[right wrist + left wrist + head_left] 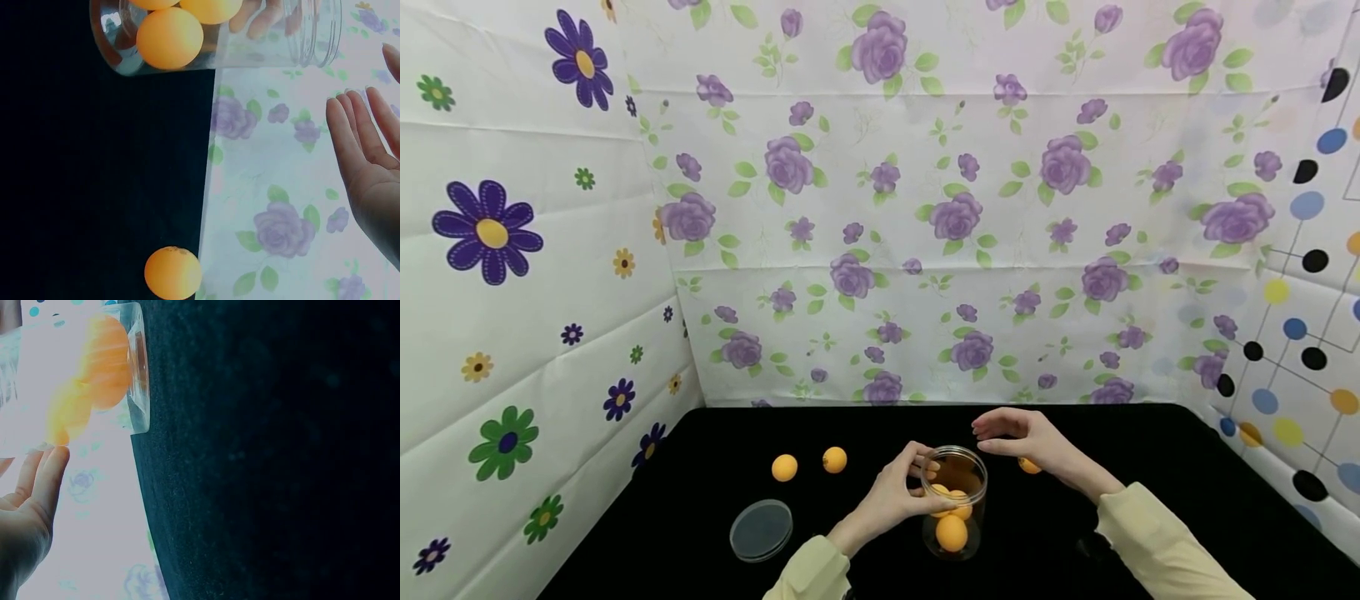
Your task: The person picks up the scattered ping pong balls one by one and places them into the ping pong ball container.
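My left hand [895, 492] grips a clear plastic jar [979, 498] near its open top, thumb in front and fingers on the far side. Inside the jar lie three orange balls [951, 533], like table tennis balls; they also show in the right wrist view as orange balls [170, 37]. Right of the jar's mouth, my right hand [1037, 442] hovers with nothing in it, fingers extended and slightly bent. Partly behind that hand, one orange ball [1028, 467] rests on the black table. The left wrist view is overexposed around the jar [140, 375].
Two more orange balls, a left one [785, 467] and a right one [835, 459], lie on the black table [655, 533] left of the jar. A round clear lid [762, 531] lies flat nearer the front. Flowered and dotted sheets [880, 208] surround the table's back and sides.
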Available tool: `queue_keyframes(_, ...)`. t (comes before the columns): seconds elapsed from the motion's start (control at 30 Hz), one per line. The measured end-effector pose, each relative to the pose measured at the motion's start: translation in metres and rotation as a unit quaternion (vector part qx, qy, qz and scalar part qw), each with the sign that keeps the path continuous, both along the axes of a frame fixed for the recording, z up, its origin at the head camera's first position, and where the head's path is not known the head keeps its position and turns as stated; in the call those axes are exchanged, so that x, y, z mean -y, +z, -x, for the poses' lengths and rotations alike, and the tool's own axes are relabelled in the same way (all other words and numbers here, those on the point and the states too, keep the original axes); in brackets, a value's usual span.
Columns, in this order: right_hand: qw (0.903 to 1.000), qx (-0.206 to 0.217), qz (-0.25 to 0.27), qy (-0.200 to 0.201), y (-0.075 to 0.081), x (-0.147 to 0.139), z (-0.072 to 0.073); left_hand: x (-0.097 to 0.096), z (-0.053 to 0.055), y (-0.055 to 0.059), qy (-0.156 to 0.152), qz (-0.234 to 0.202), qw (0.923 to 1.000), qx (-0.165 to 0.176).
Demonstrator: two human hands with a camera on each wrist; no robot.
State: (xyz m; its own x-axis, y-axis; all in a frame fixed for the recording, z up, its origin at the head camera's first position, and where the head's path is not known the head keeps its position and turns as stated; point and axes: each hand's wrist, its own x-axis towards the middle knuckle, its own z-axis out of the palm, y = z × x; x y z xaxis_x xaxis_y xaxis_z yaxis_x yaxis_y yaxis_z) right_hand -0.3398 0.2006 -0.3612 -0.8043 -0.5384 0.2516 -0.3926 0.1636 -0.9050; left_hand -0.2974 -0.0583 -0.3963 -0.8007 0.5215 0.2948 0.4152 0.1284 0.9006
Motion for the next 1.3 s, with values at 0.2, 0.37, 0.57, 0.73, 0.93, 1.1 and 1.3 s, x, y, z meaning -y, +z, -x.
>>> queue_keyframes(0.2, 0.9997, 0.001, -0.01, -0.021, -0.005, -0.008, 0.006, 0.0, 0.001, -0.001, 0.0, 0.0, 1.0, -0.006)
queue_keyframes(0.37, 0.9988, -0.004, -0.027, -0.041, -0.008, -0.014, 0.01, 0.0, 0.001, -0.001, 0.002, 0.001, 1.0, -0.008)
queue_keyframes(0.57, 0.9977, -0.012, -0.034, -0.057, -0.01, -0.02, 0.013, 0.0, 0.001, -0.001, 0.002, -0.001, 1.0, -0.006)
queue_keyframes(0.73, 0.9969, -0.007, -0.033, -0.071, -0.013, -0.026, 0.016, 0.0, 0.001, -0.002, 0.005, 0.0, 0.9999, -0.011)
queue_keyframes(0.93, 0.9966, -0.005, -0.031, -0.077, -0.017, -0.034, 0.019, -0.001, 0.002, -0.002, 0.002, -0.001, 1.0, -0.01)
queue_keyframes(1.1, 0.9965, 0.001, -0.029, -0.078, -0.02, -0.039, 0.022, 0.0, 0.002, -0.002, -0.003, -0.003, 1.0, -0.006)
queue_keyframes(1.3, 0.996, 0.008, -0.026, -0.085, -0.026, -0.046, 0.025, 0.0, 0.002, -0.002, -0.008, -0.006, 1.0, 0.002)
